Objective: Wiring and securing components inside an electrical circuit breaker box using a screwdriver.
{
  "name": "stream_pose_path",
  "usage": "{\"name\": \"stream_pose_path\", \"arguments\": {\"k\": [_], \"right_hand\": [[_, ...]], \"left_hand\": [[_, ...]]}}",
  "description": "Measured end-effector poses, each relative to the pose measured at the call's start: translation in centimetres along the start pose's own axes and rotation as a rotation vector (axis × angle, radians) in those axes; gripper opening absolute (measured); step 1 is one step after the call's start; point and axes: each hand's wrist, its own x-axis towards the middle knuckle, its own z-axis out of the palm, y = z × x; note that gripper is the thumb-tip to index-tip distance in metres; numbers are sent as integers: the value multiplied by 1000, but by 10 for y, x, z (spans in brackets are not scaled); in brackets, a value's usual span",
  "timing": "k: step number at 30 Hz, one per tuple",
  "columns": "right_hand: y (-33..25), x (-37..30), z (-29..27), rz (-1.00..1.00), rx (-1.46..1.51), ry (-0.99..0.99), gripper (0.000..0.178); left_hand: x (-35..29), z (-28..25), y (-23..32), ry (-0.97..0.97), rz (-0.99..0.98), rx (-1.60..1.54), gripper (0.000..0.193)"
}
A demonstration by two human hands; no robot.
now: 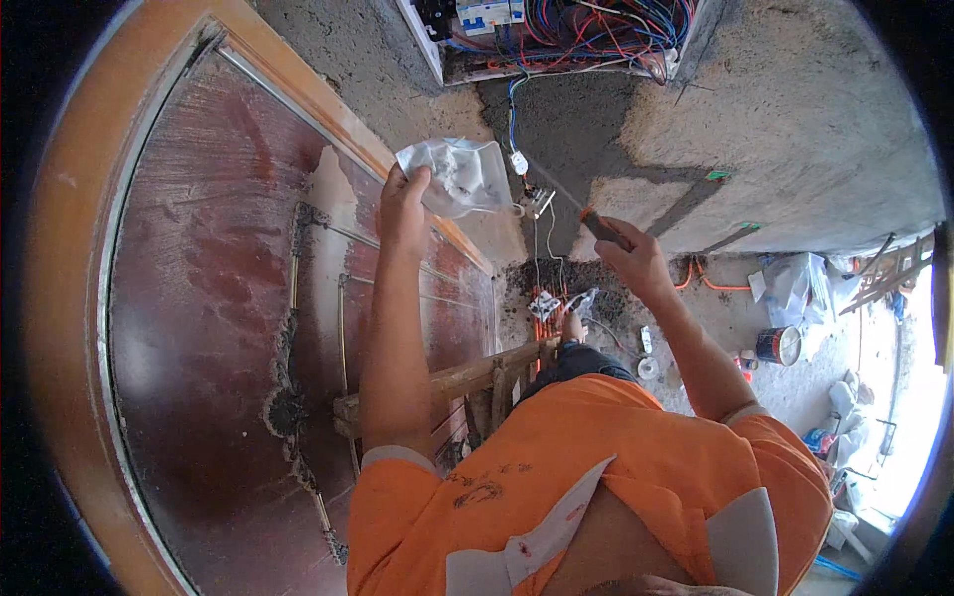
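Note:
My left hand [404, 204] is raised against the wall beside the door frame and grips a crumpled clear plastic bag [459, 176]. My right hand [632, 257] holds a tool with an orange and dark handle [600, 226]; its thin shaft points up-left toward a small white fitting [519, 162] and a loose metal part [540, 203] hanging on wires. A patch of fresh grey mortar [576, 129] runs down the wall between both hands. Above it an open electrical box [556, 35] shows many coloured wires.
A dark red wooden door [219, 328] with an orange frame fills the left. A rough wooden ladder or trestle [467, 382] stands below my arms. On the floor lie rubble, orange conduit [711, 283], a paint tin [778, 345], tape rolls and bags at right.

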Motion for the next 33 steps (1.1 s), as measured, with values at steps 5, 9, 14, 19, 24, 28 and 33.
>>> {"name": "stream_pose_path", "arguments": {"k": [5,9,14,19,24,28,33], "right_hand": [[7,-9,-4,-20,107,-267,46],[-17,-28,-5,13,131,-363,48],[-24,-31,0,-91,113,-417,48],[-22,-23,-14,-157,49,-365,47],[-25,-9,-28,-225,24,-277,45],[-32,1,-35,-266,19,-105,46],[-43,-9,-52,-210,110,-123,48]], "left_hand": [[5,2,-8,71,49,61,31],[15,-3,-18,203,195,426,31],[43,-20,-20,416,47,775,20],[37,8,-13,87,234,458,17],[31,49,17,-28,26,376,19],[39,52,13,-47,120,250,16],[60,68,21,80,220,-49,12]]}}
